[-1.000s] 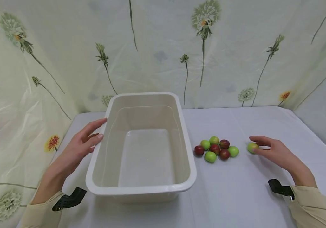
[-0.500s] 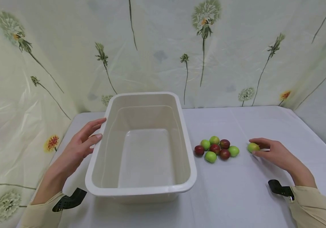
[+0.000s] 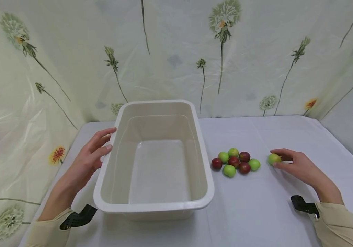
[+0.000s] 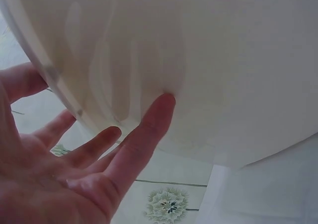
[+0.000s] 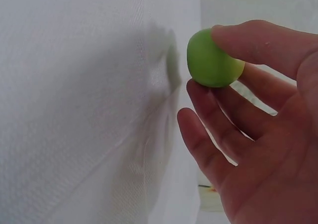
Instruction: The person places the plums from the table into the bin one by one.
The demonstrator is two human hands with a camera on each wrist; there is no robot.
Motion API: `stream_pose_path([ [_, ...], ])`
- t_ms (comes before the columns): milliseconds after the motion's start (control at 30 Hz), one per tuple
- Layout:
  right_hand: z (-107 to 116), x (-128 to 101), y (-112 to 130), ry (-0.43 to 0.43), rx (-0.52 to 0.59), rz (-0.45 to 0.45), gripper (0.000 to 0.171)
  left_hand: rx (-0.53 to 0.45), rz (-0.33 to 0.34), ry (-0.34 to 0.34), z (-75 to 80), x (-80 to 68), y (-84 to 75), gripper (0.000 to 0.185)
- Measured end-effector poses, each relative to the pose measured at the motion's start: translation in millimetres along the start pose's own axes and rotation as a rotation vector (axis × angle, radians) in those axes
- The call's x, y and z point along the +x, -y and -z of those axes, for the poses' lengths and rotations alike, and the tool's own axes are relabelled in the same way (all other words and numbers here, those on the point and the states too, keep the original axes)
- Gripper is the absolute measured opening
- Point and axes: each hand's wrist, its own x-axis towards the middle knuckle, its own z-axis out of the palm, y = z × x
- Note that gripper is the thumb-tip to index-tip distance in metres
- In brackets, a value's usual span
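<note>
A cream plastic tub (image 3: pixel 155 103) stands empty on the white tablecloth (image 3: pixel 257 212), left of centre. My left hand (image 3: pixel 110 139) lies open against the tub's left outer wall, and the straight fingers (image 4: pixel 149 124) touch it just under the rim. Out to the right, my right hand (image 3: pixel 277 158) pinches a small green fruit (image 3: pixel 273 159) between thumb and fingers. The right wrist view shows this green fruit (image 5: pixel 211 60) under the thumb (image 5: pixel 248 40), close to the cloth. I cannot tell if it is lifted.
A cluster of several small green and dark red fruits (image 3: pixel 235 161) lies between the tub and my right hand. Floral plastic sheeting (image 3: pixel 176 51) walls the table at the back and on both sides.
My right hand's fingers have drawn in a little closer round the green fruit. The left hand and the tub have barely moved.
</note>
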Motion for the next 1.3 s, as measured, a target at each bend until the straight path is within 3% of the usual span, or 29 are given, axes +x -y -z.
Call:
stream_pose_path([
  [500, -2.5, 1.4, 25.0, -0.118, 0.035, 0.051, 0.05, -0.011, 0.008, -0.011, -1.3, -0.2, 1.1, 0.047],
  [1300, -28.4, 9.4, 82.8, -0.26, 0.221, 0.041, 0.05, 0.002, 0.023, -0.012, -2.9, 0.1, -0.6, 0.047],
])
